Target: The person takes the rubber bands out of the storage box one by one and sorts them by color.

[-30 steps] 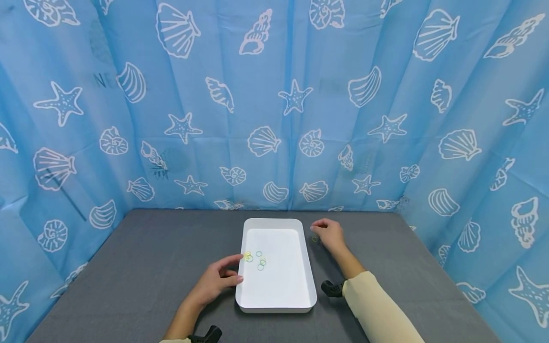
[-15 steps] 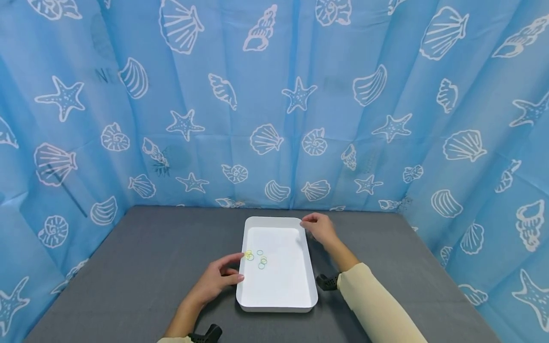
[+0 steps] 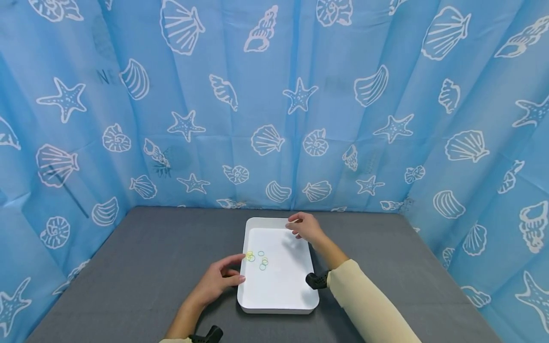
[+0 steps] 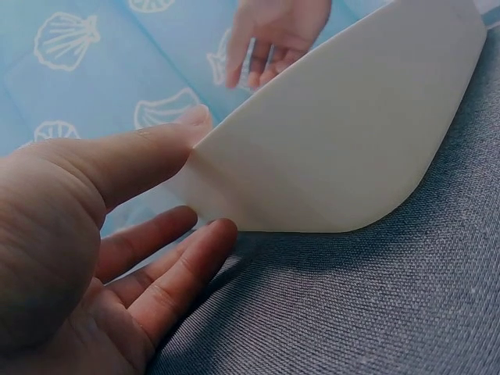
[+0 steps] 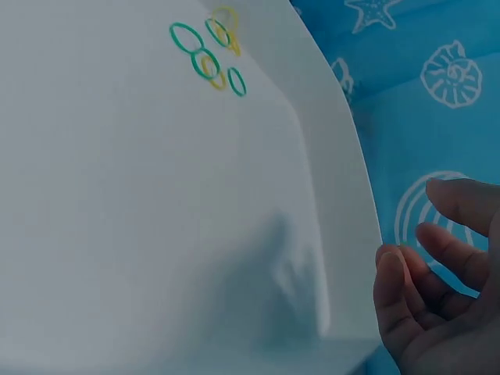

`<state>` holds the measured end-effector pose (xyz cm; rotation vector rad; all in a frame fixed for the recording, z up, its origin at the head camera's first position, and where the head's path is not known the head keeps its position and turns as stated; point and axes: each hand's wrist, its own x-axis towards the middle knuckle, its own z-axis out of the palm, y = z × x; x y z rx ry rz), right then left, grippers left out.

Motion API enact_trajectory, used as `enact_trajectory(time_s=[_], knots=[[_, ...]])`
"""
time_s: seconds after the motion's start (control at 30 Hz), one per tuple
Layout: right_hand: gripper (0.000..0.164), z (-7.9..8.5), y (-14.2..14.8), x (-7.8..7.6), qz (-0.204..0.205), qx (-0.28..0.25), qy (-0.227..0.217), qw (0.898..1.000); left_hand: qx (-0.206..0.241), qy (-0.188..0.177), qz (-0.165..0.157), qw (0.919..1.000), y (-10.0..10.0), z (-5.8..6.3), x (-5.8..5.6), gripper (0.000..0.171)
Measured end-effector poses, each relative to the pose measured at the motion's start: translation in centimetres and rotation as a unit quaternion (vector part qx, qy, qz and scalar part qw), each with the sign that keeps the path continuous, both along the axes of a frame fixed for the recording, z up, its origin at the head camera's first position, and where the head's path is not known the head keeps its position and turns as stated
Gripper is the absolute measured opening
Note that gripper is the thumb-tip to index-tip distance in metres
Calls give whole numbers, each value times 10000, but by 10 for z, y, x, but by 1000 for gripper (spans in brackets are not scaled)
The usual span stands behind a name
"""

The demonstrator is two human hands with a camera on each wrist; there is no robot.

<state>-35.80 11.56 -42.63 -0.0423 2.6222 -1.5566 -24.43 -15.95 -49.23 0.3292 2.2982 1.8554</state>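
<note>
A white rectangular tray [image 3: 280, 286] lies in the middle of the table, with several thin green and yellow rings [image 5: 205, 64] near its left side. Against its left wall rests my left hand [image 3: 216, 281], thumb and fingers spread apart. In the left wrist view, one digit [image 4: 148, 156] touches the tray's rim and lower fingertips meet the wall's base. My right hand [image 3: 306, 227] is over the tray's far right corner. The right wrist view has two of its fingertips [image 5: 391, 269] together beside the rim and others apart; nothing shows clearly between them.
A grey cloth [image 3: 171, 247] covers the table. Behind and at the sides hangs a blue curtain [image 3: 274, 100] with white shell and starfish prints. A black wrist device [image 3: 316, 280] sits by the right cuff, over the tray's right edge.
My right hand has moved left from the table beside the tray to above its far right corner. A small ring seen beneath that hand earlier is out of sight. My left hand stays put.
</note>
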Motion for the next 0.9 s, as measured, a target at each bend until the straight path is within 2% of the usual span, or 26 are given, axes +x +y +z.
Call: enact_trajectory(time_s=[0.23,0.53,0.77,0.9], knots=[[32,-7,-17,4,306,122,-40,9994,-40,4,45,10000,0,0,-1,59],[37,-15,-37,13,957,187,-157,9951,-59,37,4,10000,1,1,0,59],[38,-25,-43,16,1604,222,-95,9868,-11,-6,-43,10000,1,2,0,58],[39,-29,-42,14,2109,520,220,9759,0,-7,-51,10000,1,1,-1,58]])
